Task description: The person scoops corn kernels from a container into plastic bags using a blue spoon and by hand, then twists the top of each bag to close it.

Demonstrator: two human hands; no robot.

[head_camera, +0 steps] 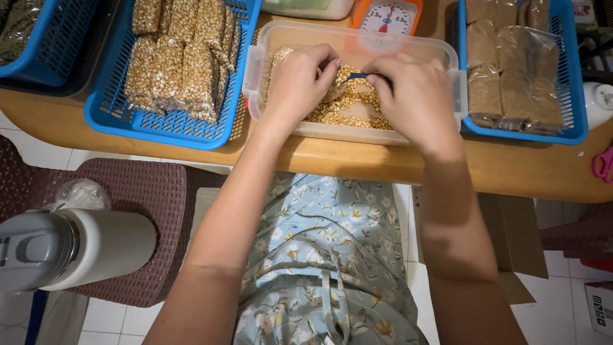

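Clear packets of yellow kernels (174, 57) fill the blue basket at the left. Clear packets of brown contents (514, 70) lie in the right blue basket. A round white scale dial (385, 17) sits behind.

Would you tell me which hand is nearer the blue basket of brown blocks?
Right. The right hand is in the clear tub beside that basket; the left hand is farther off.

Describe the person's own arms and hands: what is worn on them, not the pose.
Both forearms are bare, with no sleeves in view. The left hand and right hand wear no gloves; no watch, bracelet or ring shows. The lap shows a pale blue floral garment.
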